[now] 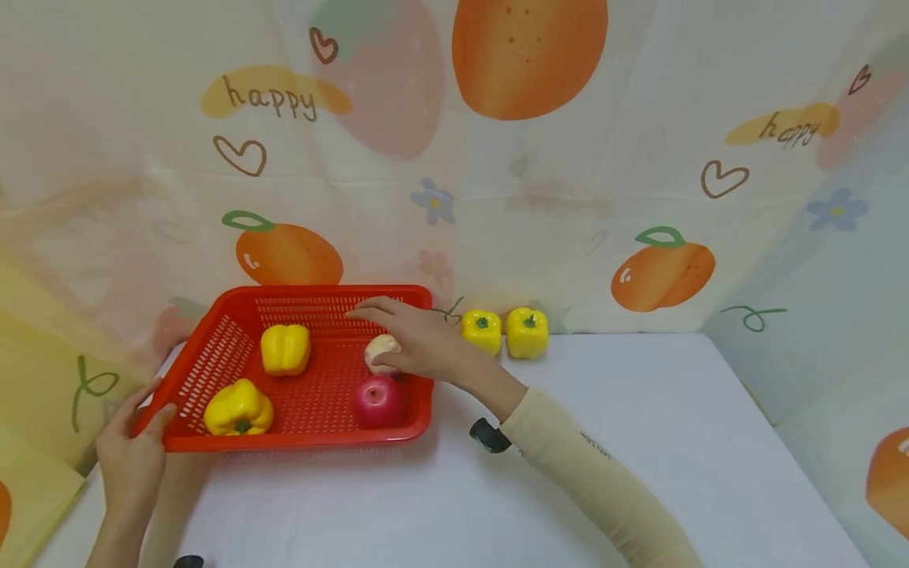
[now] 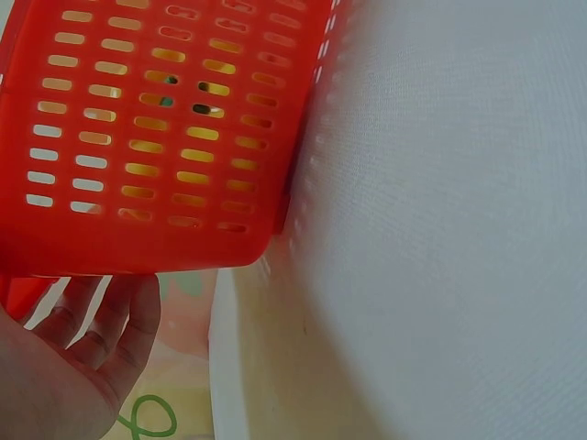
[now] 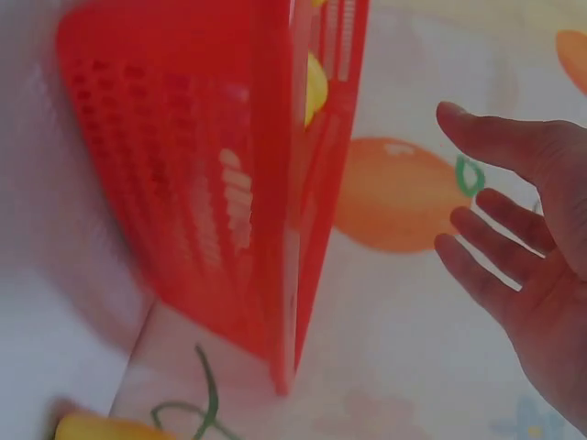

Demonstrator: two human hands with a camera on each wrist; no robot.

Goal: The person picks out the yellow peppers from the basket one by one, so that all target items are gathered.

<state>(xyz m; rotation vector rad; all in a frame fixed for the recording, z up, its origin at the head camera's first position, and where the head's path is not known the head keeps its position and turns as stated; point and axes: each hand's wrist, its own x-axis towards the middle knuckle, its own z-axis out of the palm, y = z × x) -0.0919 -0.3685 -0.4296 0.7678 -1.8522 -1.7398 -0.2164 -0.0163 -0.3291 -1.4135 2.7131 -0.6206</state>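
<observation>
A red plastic basket [image 1: 327, 438] with slotted walls stands on the table. My left hand [image 1: 135, 450] grips its left end, thumb over the rim and fingers beneath; the left wrist view shows those curled fingers [image 2: 119, 330] under the rim. Above the right side of the basket hovers my right hand [image 1: 419, 339], its fingers spread and holding nothing. Below it sit a whitish, purple-tinged round bulb [image 1: 379, 347], partly hidden by the hand, and a dark pink apple [image 1: 378, 404]. Two yellow bell peppers, one behind [image 1: 286, 349] and one in front [image 1: 239, 406], lie in the basket's left half.
Outside the basket to the right, two more yellow bell peppers, one nearer [image 1: 481, 331] and one farther right [image 1: 527, 333], stand by the back edge of the white table [image 1: 639, 442]. A fruit-printed curtain [image 1: 554, 197] hangs close behind the table.
</observation>
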